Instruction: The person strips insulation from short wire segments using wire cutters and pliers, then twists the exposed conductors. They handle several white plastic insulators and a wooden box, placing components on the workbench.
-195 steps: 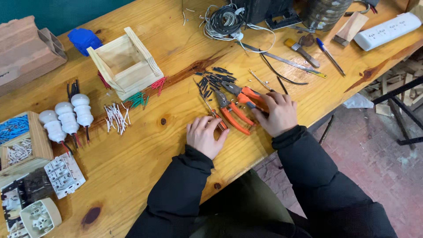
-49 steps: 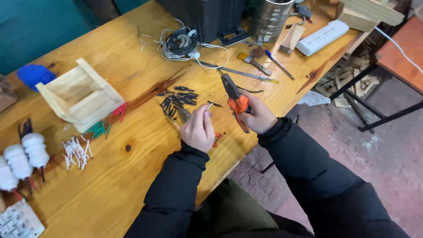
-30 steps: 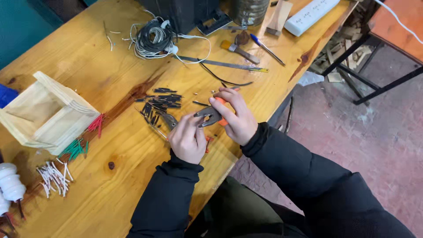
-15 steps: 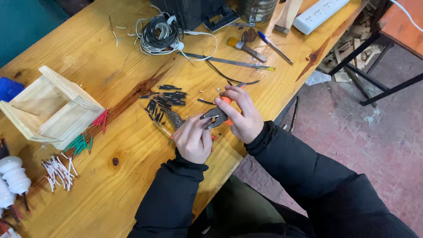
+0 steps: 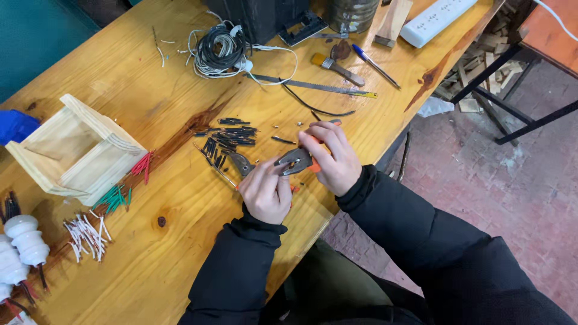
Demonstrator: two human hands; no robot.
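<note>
**Gripping pliers over the table edge, both hands engaged**

Holding a pair of pliers (image 5: 296, 161) near the front edge of the wooden table (image 5: 150, 265); the tool sits between the two hands, just off the surface. Long axis runs roughly from 2 o'clock at the orange handles to 8 o'clock at the grey metal head, which points toward the left hand (image 5: 267, 191). Right hand (image 5: 333, 157) has its grip clenched round the handles, fingers wrapped over the top. Left hand's grip is pinched at the nose of the tool; what it pinches is too small to tell.

Counts: one pair of pliers in hand; a second dark metal tool head (image 5: 242, 164) lies flat on the table just at 9 o'clock of it. One pile of short black wire pieces (image 5: 226, 137) at 10 o'clock, too many to count. One small bundle each of red pieces (image 5: 142, 164), green pieces (image 5: 114, 197) and white pieces (image 5: 87, 235), further toward 8 o'clock.

Materials: open box (image 5: 75, 150) of pale plywood, square, at 9 o'clock. Two white ceramic insulators (image 5: 24, 244), ribbed, in clear view at the far left edge. Coil of grey cable (image 5: 220, 49) at 12 o'clock. Flat steel ruler (image 5: 313, 87), small brush (image 5: 336, 67), one blue pen (image 5: 373, 65) at 1 o'clock.
</note>
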